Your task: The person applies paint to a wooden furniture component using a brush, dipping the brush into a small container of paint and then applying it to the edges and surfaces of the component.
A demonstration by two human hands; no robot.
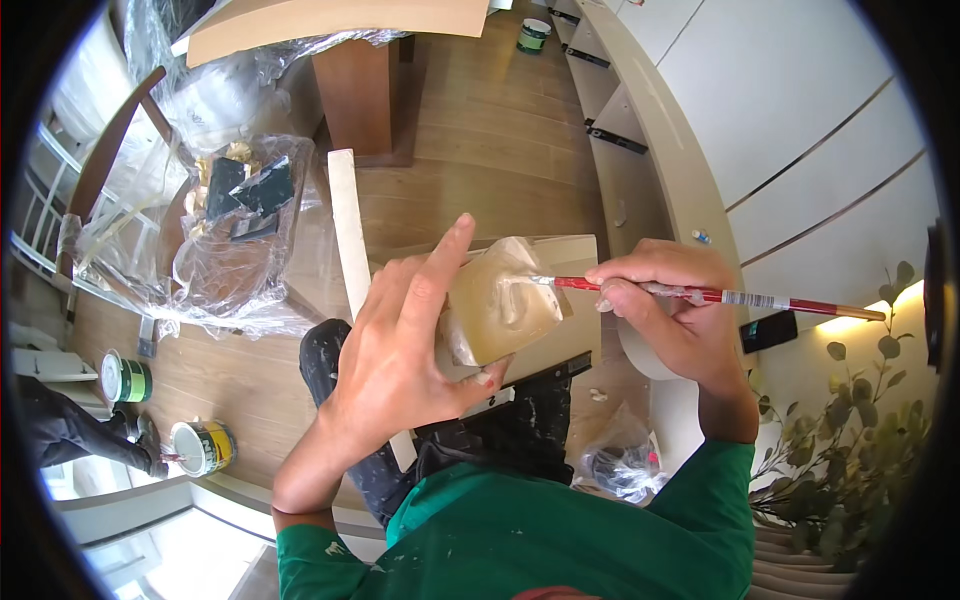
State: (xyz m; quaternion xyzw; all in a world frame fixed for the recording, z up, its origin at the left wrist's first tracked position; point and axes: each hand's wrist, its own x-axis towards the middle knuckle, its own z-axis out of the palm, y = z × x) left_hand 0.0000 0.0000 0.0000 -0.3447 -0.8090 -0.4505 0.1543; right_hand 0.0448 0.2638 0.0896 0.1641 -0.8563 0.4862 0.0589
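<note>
My left hand (pixel 405 335) grips a small clear cup (pixel 495 305) of cream-coloured paint wrapped in plastic film, index finger stretched up along its side. My right hand (pixel 665 300) holds a thin red-handled paintbrush (pixel 720 296) like a pen. The brush tip rests at the cup's upper right edge. Both hands are in front of my chest, over my dark paint-spattered trousers and green sleeves.
A long cream board (pixel 350 240) lies on the wooden floor below. A chair and table wrapped in clear plastic (pixel 230 230) stand at the left. Paint cans (pixel 205 445) (pixel 127 378) sit at lower left, another can (pixel 533 35) at the top. Cream shelving (pixel 640 150) runs along the right; a plant (pixel 870 440) at lower right.
</note>
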